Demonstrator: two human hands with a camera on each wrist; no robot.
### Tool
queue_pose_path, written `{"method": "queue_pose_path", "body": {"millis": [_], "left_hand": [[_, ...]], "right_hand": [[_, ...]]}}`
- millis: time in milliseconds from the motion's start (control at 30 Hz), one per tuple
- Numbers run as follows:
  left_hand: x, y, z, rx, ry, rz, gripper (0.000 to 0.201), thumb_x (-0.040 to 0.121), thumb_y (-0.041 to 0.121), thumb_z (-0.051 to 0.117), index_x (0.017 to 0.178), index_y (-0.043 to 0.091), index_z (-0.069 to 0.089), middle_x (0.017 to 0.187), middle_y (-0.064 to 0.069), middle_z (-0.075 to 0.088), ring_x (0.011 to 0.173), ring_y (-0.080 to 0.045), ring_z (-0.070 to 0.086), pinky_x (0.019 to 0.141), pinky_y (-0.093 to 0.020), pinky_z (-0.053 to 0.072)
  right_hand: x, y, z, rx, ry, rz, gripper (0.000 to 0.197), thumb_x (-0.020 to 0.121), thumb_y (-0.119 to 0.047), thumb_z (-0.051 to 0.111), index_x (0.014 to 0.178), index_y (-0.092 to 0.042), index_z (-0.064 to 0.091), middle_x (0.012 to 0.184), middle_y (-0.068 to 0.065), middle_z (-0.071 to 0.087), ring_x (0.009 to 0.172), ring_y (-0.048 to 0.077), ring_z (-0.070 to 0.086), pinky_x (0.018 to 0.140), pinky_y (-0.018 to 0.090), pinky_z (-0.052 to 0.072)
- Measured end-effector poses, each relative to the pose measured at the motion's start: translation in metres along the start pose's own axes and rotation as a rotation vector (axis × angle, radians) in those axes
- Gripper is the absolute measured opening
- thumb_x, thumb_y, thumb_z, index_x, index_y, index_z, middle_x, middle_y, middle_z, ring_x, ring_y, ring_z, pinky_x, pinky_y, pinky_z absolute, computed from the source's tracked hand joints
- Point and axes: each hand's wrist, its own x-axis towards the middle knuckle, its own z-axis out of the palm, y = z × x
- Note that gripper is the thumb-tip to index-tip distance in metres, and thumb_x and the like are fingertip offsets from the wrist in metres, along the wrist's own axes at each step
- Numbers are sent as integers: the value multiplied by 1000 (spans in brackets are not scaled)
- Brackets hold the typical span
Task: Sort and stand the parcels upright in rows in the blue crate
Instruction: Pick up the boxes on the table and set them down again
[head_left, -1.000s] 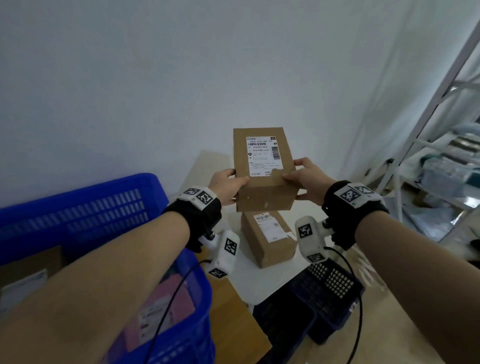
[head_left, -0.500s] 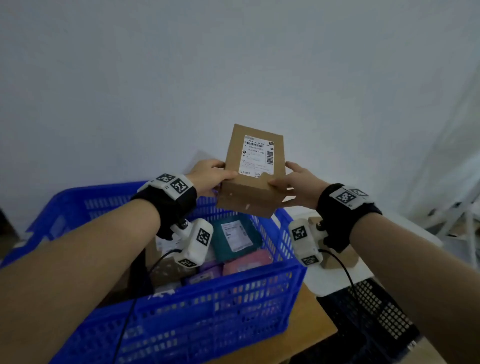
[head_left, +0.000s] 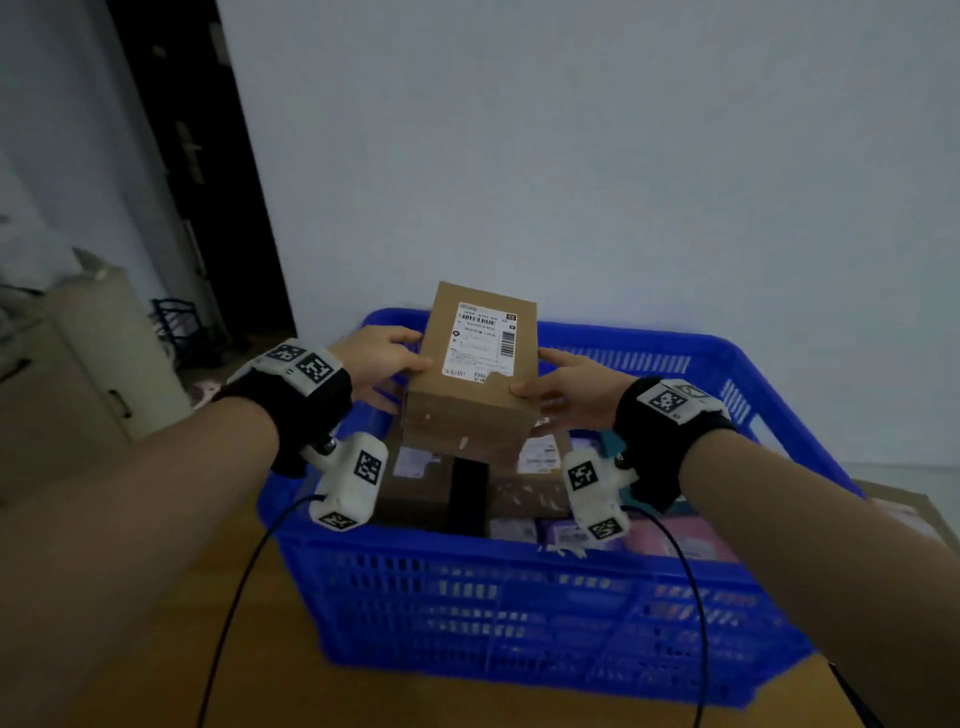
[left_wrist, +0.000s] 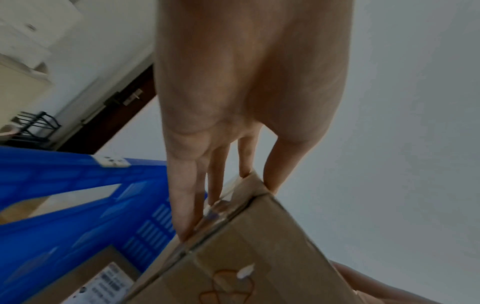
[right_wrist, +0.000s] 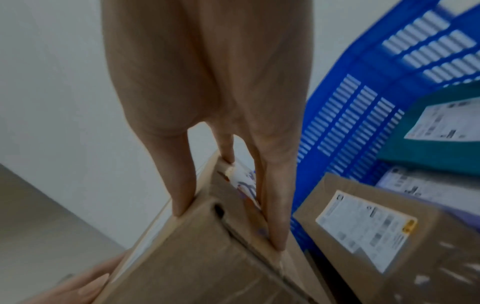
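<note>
**Brown box held over the blue crate**

We see a brown cardboard box (head_left: 470, 384) held up in the air by both hands, just above the blue crate (head_left: 519, 597). The left hand (head_left: 376, 358) grips the left side of the box, with its thumb on top and its fingers (left_wrist: 187, 201) pressed along the side. The right hand (head_left: 566, 387) grips the right side the same way, its fingers (right_wrist: 275, 205) pressed flat along the box edge. The box has a white label (head_left: 483, 340) on its top face, and it tilts a little toward us.

The crate sits on a wooden table (head_left: 156, 649), near its far edge by the wall. Inside the crate we see more parcels: another brown box with a label (right_wrist: 384, 236) right under the held one, a teal parcel (right_wrist: 436, 139) near the crate's right wall, and pink and purple packs (head_left: 597, 535) along the near wall.
</note>
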Motion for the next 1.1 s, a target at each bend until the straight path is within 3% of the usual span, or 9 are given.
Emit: {"method": "queue_pose_path", "body": {"millis": [133, 233, 333, 433, 533, 600, 667, 967, 1100], "left_hand": [[21, -24, -15, 4, 5, -123, 50, 96, 13, 50, 143, 21, 37, 134, -11, 54, 114, -35, 56, 99, -55, 46], [41, -41, -19, 69, -4, -195, 50, 96, 14, 50, 143, 25, 36, 138, -7, 51, 121, -33, 52, 98, -56, 46], [63, -55, -16, 156, -58, -282, 50, 96, 14, 50, 142, 28, 37, 136, -4, 52, 120, -33, 52, 94, -52, 50], [81, -67, -11, 233, -61, -301, 50, 93, 11, 53, 141, 20, 39, 137, -7, 52, 120, -33, 53, 94, -47, 51], [100, -76, -4, 365, -27, -316, 38, 89, 13, 59, 125, 9, 47, 132, -15, 54, 116, -33, 56, 95, -48, 51], [111, -83, 0, 435, 18, -335, 45, 89, 16, 60, 129, 4, 45, 129, -16, 54, 115, -33, 56, 94, -40, 52], [120, -88, 4, 449, 36, -337, 45, 90, 14, 59, 131, 3, 45, 128, -16, 56, 115, -32, 56, 89, -34, 50], [139, -107, 14, 455, 114, -330, 38, 92, 5, 52, 129, 3, 50, 131, -18, 55, 120, -34, 54, 99, -39, 46], [141, -112, 17, 478, 103, -334, 45, 91, 7, 56, 134, 6, 44, 134, -16, 53, 122, -33, 52, 102, -41, 44]], "right_hand": [[41, 4, 26, -10, -64, 65, 57, 86, 0, 63, 134, -23, 44, 99, 8, 63, 85, 25, 62, 69, 43, 54], [72, 15, 37, -42, -107, 106, 51, 86, 4, 60, 131, -16, 47, 100, 12, 59, 79, 24, 57, 72, 43, 53], [105, 30, 42, -65, -131, 163, 52, 83, 5, 62, 130, -14, 50, 105, 14, 61, 85, 28, 59, 80, 46, 52], [126, 42, 42, -63, -133, 185, 59, 81, 7, 63, 131, -20, 49, 101, 8, 65, 87, 28, 63, 84, 49, 53], [146, 51, 44, -71, -154, 207, 70, 81, 7, 64, 139, -24, 40, 108, 10, 66, 92, 29, 64, 86, 48, 54], [157, 56, 46, -65, -148, 223, 77, 80, 7, 65, 142, -26, 35, 109, 9, 65, 97, 30, 64, 87, 49, 53], [164, 60, 46, -56, -146, 243, 82, 79, 8, 66, 144, -28, 31, 117, 10, 63, 106, 32, 62, 91, 52, 51], [178, 76, 55, 11, -126, 245, 92, 77, 13, 65, 148, -28, 23, 133, 10, 55, 119, 33, 54, 93, 48, 51], [177, 80, 58, -3, -100, 229, 90, 78, 17, 62, 147, -27, 26, 134, 11, 53, 120, 33, 52, 91, 46, 52]]}}
